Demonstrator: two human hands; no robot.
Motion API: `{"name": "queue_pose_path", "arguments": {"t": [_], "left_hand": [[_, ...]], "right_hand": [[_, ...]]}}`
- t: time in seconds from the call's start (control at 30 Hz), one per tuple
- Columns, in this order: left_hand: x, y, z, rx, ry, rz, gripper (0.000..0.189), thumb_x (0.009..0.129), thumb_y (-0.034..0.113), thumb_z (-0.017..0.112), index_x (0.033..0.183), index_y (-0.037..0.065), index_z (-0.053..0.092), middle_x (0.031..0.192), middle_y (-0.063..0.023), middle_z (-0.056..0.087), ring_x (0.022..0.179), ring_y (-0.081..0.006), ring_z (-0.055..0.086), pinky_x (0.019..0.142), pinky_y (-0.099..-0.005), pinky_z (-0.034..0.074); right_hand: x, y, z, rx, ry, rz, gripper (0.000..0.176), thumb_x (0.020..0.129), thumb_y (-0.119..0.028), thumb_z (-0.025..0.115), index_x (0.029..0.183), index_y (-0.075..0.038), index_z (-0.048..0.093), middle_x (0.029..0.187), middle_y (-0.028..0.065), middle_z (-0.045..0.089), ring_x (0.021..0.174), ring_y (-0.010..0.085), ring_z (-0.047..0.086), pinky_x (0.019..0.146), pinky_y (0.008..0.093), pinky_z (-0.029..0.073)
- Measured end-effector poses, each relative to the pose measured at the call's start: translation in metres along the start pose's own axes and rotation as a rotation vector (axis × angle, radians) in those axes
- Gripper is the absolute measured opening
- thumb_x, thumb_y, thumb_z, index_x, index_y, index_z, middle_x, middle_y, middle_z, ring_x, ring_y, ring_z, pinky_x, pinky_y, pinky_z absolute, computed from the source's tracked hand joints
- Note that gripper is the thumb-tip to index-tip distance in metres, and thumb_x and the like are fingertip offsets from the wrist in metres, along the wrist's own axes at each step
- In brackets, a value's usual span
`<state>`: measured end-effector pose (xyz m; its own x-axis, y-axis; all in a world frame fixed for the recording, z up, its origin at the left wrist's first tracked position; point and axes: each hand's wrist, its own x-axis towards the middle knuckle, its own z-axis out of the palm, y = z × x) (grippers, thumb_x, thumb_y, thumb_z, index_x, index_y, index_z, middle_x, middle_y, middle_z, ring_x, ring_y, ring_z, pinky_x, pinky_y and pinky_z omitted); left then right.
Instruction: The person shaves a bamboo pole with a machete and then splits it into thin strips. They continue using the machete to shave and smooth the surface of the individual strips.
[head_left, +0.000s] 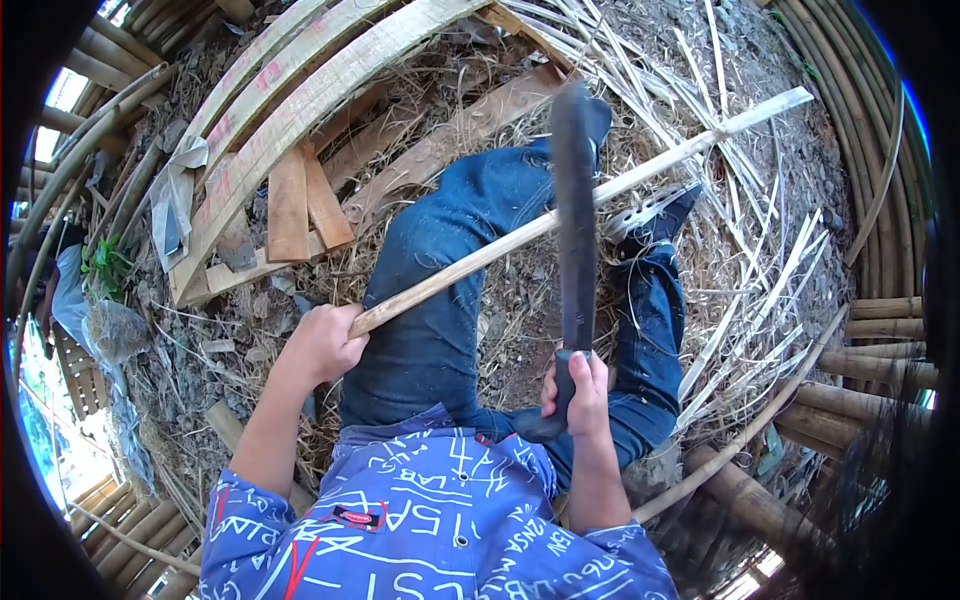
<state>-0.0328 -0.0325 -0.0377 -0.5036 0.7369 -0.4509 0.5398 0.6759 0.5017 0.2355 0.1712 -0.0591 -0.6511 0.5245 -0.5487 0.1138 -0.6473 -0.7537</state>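
My left hand (322, 345) is closed around the near end of a long pale bamboo strip (470, 262). The strip slants up and to the right across my thigh, its far end past my shoe. In my right hand (580, 392) is the dark handle of a machete (574, 215), fingers wrapped round it. The long, dark blade points away from me and overlaps the strip at its middle in this view. My legs in blue jeans (415, 300) are bent on the ground beneath both.
Curved wooden planks (320, 105) with red marks lie at the upper left, beside short brown board pieces (289, 205). Thin split strips (735, 300) and shavings cover the ground to the right. Bamboo poles (860, 140) line the right edge. A plastic sheet (178, 190) hangs over the planks.
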Motion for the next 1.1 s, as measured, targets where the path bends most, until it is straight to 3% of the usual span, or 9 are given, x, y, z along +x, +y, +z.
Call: {"name": "queue_pose_path", "arguments": {"t": [0.47,0.5,0.53,0.63,0.73,0.77,0.87,1.0,1.1], "left_hand": [[0.005,0.001,0.003,-0.042,0.011,-0.009,0.016,0.071,0.012,0.055,0.073,-0.004,0.055,0.069,-0.0283,0.057,0.071,-0.0466,0.058,0.062,-0.0488,0.046],[0.004,0.002,0.003,-0.038,0.009,-0.006,0.016,0.071,0.012,0.055,0.073,-0.004,0.054,0.069,-0.0282,0.057,0.071,-0.0463,0.058,0.062,-0.0488,0.046],[0.003,0.001,0.004,-0.044,0.011,-0.012,0.016,0.071,0.012,0.055,0.073,-0.004,0.054,0.069,-0.0282,0.057,0.071,-0.0463,0.058,0.062,-0.0488,0.046],[0.007,-0.001,0.003,-0.042,0.000,-0.049,0.016,0.072,0.012,0.055,0.075,-0.004,0.055,0.070,-0.0281,0.057,0.071,-0.0461,0.058,0.062,-0.0489,0.045],[0.002,-0.009,0.009,-0.042,0.020,-0.011,0.016,0.072,0.012,0.056,0.077,-0.003,0.056,0.070,-0.0274,0.058,0.071,-0.0457,0.058,0.063,-0.0484,0.046],[0.001,-0.011,0.010,0.001,0.058,0.041,0.016,0.072,0.012,0.056,0.078,-0.003,0.056,0.071,-0.0271,0.058,0.071,-0.0455,0.059,0.063,-0.0483,0.046],[0.000,-0.001,0.006,0.006,0.150,0.088,0.016,0.072,0.012,0.057,0.078,-0.002,0.058,0.071,-0.0263,0.060,0.072,-0.0447,0.060,0.064,-0.0479,0.047],[0.005,0.000,0.004,-0.046,0.016,-0.013,0.015,0.072,0.013,0.057,0.075,-0.002,0.058,0.071,-0.0264,0.059,0.072,-0.0450,0.059,0.064,-0.0480,0.047],[0.003,0.002,0.003,-0.044,-0.019,-0.055,0.018,0.073,0.015,0.058,0.077,-0.003,0.060,0.074,-0.0268,0.061,0.076,-0.0448,0.060,0.069,-0.0484,0.048]], "right_hand": [[-0.006,0.011,0.005,-0.166,-0.072,-0.005,0.037,0.098,-0.037,0.047,0.103,0.000,0.047,0.061,0.0081,0.052,0.042,0.0133,0.050,0.039,0.0265,0.043],[-0.004,0.012,0.010,-0.022,-0.048,0.009,0.037,0.098,-0.038,0.047,0.101,-0.001,0.047,0.060,0.0074,0.052,0.042,0.0132,0.050,0.040,0.0261,0.043],[-0.010,0.011,0.019,0.009,-0.022,0.023,0.027,0.098,-0.028,0.048,0.091,-0.002,0.048,0.059,0.0056,0.053,0.044,0.0115,0.051,0.043,0.0263,0.043],[-0.024,0.024,0.030,-0.124,-0.193,0.129,0.025,0.097,-0.026,0.049,0.092,-0.002,0.049,0.059,0.0069,0.054,0.043,0.0120,0.051,0.042,0.0256,0.042],[-0.015,0.024,0.020,-0.101,-0.104,0.053,0.026,0.097,-0.027,0.049,0.094,-0.002,0.048,0.059,0.0069,0.054,0.043,0.0124,0.050,0.041,0.0262,0.042],[-0.011,0.024,0.016,-0.027,-0.073,0.038,0.039,0.096,-0.039,0.050,0.101,-0.001,0.046,0.059,0.0078,0.050,0.041,0.0146,0.049,0.039,0.0282,0.043],[-0.013,0.018,0.021,-0.041,-0.059,0.009,0.036,0.097,-0.036,0.048,0.102,0.000,0.047,0.058,0.0082,0.050,0.041,0.0144,0.049,0.039,0.0280,0.043],[-0.013,0.015,0.016,-0.213,-0.164,0.030,0.031,0.098,-0.032,0.048,0.101,-0.001,0.047,0.060,0.0094,0.052,0.043,0.0139,0.050,0.041,0.0261,0.042],[-0.008,0.021,0.021,-0.050,-0.016,-0.025,0.023,0.098,-0.024,0.048,0.094,-0.001,0.047,0.058,0.0064,0.053,0.044,0.0118,0.050,0.041,0.0260,0.042]]}}
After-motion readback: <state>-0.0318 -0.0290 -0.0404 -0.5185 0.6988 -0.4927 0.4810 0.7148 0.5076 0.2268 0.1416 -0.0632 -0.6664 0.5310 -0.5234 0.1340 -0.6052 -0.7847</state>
